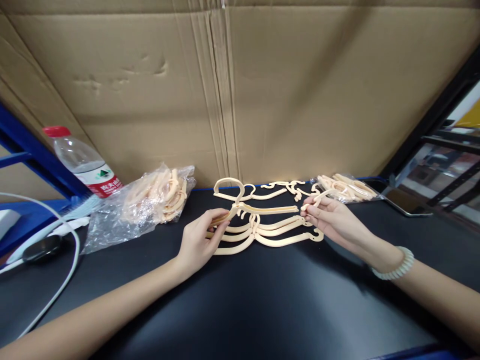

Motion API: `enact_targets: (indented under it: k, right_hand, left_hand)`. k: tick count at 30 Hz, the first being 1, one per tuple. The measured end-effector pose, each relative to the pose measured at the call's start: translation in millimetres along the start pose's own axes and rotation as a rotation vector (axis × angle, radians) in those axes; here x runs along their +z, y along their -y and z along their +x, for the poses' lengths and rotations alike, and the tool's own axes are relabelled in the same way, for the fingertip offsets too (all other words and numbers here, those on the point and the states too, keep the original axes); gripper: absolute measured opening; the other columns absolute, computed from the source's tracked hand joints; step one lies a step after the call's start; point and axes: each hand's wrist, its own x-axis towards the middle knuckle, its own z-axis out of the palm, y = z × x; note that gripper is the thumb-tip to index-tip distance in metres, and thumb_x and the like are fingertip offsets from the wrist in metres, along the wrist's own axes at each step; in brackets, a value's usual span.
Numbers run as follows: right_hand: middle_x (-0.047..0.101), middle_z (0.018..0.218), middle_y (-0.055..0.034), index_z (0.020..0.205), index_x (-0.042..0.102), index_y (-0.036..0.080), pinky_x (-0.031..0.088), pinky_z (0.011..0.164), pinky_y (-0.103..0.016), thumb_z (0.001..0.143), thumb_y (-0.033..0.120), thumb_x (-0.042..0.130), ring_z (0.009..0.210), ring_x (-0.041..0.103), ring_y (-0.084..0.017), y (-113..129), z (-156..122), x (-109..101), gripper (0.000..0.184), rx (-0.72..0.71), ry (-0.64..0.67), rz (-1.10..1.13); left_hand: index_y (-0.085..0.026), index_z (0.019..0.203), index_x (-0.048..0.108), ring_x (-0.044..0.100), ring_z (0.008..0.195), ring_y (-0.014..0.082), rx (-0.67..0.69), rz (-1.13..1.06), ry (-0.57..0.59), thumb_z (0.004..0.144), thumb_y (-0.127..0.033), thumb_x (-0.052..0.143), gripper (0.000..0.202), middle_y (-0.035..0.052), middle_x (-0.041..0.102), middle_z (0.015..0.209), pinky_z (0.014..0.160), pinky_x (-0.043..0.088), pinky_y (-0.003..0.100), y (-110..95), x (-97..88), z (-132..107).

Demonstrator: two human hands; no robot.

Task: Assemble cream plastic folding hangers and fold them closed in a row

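My left hand [200, 239] is closed on the left end of a cream plastic hanger [262, 209] lifted a little off the black table [240, 300]. My right hand [330, 216] pinches a small cream plastic piece [313, 202] near that hanger's right end. Below the held hanger lies a stack of several assembled cream hangers [270, 235]. Loose cream hook parts [258, 191] lie behind them near the cardboard wall. A pale beaded bracelet [397, 265] sits on my right wrist.
A clear bag of cream parts [150, 202] lies at the left, another bag [348, 187] at the right rear. A red-capped water bottle [84, 162] leans at the far left beside a blue rack [33, 155]. A white cable [71, 260] loops there. A cardboard wall [240, 90] stands behind.
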Motion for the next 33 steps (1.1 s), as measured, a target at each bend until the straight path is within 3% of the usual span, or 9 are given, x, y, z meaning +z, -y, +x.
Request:
enact_targets:
  k: [4, 9, 12, 21, 33]
  right_hand:
    - [0.062, 0.082, 0.0013, 0.075, 0.065, 0.019, 0.052, 0.080, -0.025, 0.075, 0.025, 0.076, 0.080, 0.060, -0.010, 0, 0, 0, 0.013, 0.019, 0.077, 0.040]
    - [0.068, 0.109, -0.0073, 0.082, 0.063, 0.018, 0.051, 0.091, -0.035, 0.080, 0.030, 0.072, 0.098, 0.064, -0.018, 7, -4, 3, 0.015, 0.136, 0.144, -0.003]
    - [0.068, 0.111, -0.0099, 0.081, 0.060, 0.018, 0.050, 0.093, -0.038, 0.080, 0.030, 0.072, 0.104, 0.065, -0.023, 9, -6, 4, 0.017, 0.194, 0.171, -0.019]
    - [0.072, 0.093, -0.0098, 0.081, 0.055, 0.017, 0.055, 0.083, -0.031, 0.082, 0.030, 0.070, 0.102, 0.067, -0.026, 4, -1, -5, 0.020, 0.297, 0.193, -0.045]
    - [0.071, 0.096, -0.0095, 0.078, 0.058, 0.015, 0.054, 0.076, -0.024, 0.083, 0.025, 0.069, 0.103, 0.067, -0.023, 9, -2, -5, 0.015, 0.351, 0.215, 0.030]
  left_hand:
    - [-0.018, 0.106, 0.056, 0.069, 0.080, 0.0131, 0.027, 0.004, 0.015, 0.088, -0.016, 0.057, 0.018, 0.0033, 0.069, 0.094, 0.073, 0.055, 0.021, -1, -0.8, 1]
    - [-0.017, 0.104, 0.058, 0.068, 0.077, 0.0129, 0.097, 0.040, 0.034, 0.088, -0.016, 0.057, 0.016, 0.0032, 0.069, 0.090, 0.070, 0.054, 0.021, -1, -1.4, 1]
    - [-0.017, 0.104, 0.058, 0.067, 0.077, 0.0124, 0.112, 0.047, 0.039, 0.088, -0.015, 0.056, 0.016, 0.0031, 0.069, 0.090, 0.070, 0.053, 0.021, 0, -1.6, 1]
    - [-0.018, 0.104, 0.058, 0.066, 0.077, 0.0119, 0.125, 0.032, 0.050, 0.088, -0.013, 0.055, 0.017, 0.0032, 0.069, 0.090, 0.069, 0.052, 0.021, 0, -2.6, 2]
    - [-0.018, 0.103, 0.059, 0.066, 0.074, 0.0122, 0.129, 0.029, 0.053, 0.088, -0.013, 0.054, 0.016, 0.0031, 0.069, 0.087, 0.067, 0.052, 0.021, 1, -1.4, 2]
